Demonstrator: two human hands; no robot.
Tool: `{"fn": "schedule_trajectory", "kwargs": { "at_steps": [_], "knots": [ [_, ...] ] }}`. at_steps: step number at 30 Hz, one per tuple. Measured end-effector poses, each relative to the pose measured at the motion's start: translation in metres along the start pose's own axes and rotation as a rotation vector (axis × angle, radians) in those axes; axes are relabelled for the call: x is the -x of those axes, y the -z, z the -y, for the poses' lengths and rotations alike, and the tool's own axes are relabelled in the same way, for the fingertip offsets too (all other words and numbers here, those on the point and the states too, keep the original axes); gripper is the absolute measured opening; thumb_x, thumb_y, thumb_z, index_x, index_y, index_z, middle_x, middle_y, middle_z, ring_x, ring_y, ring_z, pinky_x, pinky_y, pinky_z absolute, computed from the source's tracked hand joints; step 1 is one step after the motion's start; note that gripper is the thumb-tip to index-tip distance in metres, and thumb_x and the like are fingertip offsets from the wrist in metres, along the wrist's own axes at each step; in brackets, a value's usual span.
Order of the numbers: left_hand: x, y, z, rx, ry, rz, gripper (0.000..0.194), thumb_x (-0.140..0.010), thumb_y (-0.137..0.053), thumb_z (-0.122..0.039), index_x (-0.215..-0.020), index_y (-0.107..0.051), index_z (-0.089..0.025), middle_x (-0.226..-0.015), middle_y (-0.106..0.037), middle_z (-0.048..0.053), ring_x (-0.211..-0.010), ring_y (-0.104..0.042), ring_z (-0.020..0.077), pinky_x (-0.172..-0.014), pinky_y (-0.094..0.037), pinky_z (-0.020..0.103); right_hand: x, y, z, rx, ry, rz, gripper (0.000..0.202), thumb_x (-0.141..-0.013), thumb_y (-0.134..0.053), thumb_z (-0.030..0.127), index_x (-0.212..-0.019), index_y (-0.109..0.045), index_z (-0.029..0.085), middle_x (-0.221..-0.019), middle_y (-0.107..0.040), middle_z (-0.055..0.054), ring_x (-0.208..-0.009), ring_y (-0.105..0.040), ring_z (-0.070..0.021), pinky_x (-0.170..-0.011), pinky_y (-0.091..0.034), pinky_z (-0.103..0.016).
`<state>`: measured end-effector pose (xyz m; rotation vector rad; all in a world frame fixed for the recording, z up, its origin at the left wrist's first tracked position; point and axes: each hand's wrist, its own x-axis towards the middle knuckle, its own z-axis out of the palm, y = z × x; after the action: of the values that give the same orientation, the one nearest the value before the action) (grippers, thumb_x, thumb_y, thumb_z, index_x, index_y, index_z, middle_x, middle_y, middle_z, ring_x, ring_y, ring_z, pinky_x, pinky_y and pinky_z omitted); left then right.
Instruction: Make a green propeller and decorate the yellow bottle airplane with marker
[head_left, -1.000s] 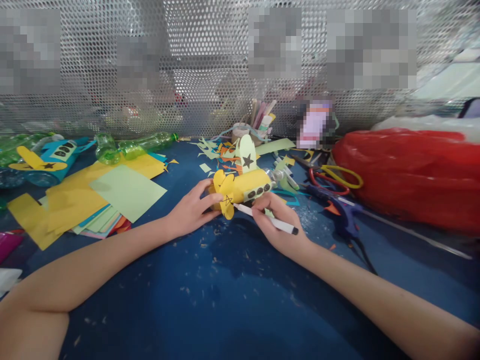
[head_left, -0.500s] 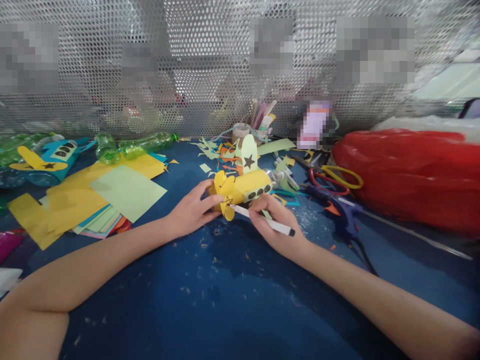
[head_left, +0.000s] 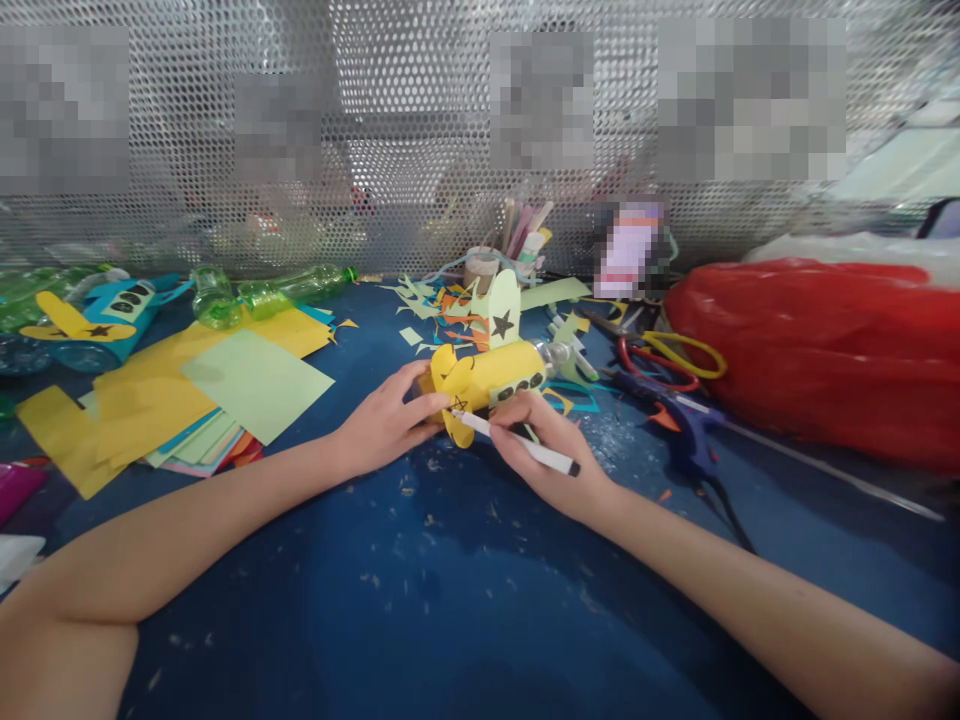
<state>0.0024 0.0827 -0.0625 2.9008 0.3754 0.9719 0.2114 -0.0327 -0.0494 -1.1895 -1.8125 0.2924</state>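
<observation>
A toy plane made from a plastic bottle wrapped in yellow paper lies at the middle of the blue table. Its pale green wing stands up with a filled black star, and dark oval windows line its side. My left hand grips the yellow tail end, fingers closed round it. In my right hand is a white marker with a black end, pinched between thumb and fingers. Its tip touches the yellow tail piece at an outlined star.
Coloured paper sheets lie left, with a blue bottle plane and green bottles behind. Paper scraps are scattered beyond the plane. Scissors, a blue glue gun and a red plastic bag occupy the right.
The marker tip has shifted slightly left along the outlined star, and my right hand moved with it. The plane has turned a little; its green wing sits slightly farther right.
</observation>
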Motion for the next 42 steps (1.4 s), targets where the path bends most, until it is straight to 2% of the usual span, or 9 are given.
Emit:
{"fn": "schedule_trajectory", "kwargs": {
  "at_steps": [7, 15, 42],
  "knots": [
    [-0.0013, 0.0003, -0.0013, 0.003, 0.005, -0.013, 0.028, -0.088, -0.059, -0.022, -0.113, -0.048, -0.026, -0.13, -0.04, 0.011, -0.119, -0.048, 0.0267, -0.092, -0.052, 0.045, 0.0034, -0.0008, -0.0012, -0.159, -0.058, -0.159, 0.009, -0.091, -0.048, 0.019, -0.082, -0.048, 0.023, -0.067, -0.052, 0.003, -0.057, -0.05, -0.013, -0.055, -0.041, -0.029],
    [-0.0015, 0.0012, -0.0016, -0.01, 0.003, -0.008, 0.029, -0.087, -0.06, -0.02, -0.113, -0.047, -0.025, -0.129, -0.04, 0.011, -0.118, -0.048, 0.0265, -0.092, -0.052, 0.044, 0.0033, -0.003, -0.0033, -0.134, -0.122, -0.15, 0.009, -0.089, -0.053, 0.019, -0.082, -0.049, 0.023, -0.067, -0.055, 0.003, -0.057, -0.052, -0.0119, -0.053, -0.041, -0.026],
    [-0.0003, -0.0001, -0.0008, 0.008, -0.006, -0.025, 0.027, -0.088, -0.059, -0.021, -0.113, -0.048, -0.026, -0.13, -0.04, 0.011, -0.119, -0.048, 0.0261, -0.092, -0.051, 0.045, 0.0034, -0.0038, -0.0062, -0.103, -0.126, -0.127, 0.01, -0.088, -0.053, 0.02, -0.078, -0.05, 0.023, -0.067, -0.055, 0.003, -0.057, -0.052, -0.0117, -0.053, -0.041, -0.026]
  ]
}}
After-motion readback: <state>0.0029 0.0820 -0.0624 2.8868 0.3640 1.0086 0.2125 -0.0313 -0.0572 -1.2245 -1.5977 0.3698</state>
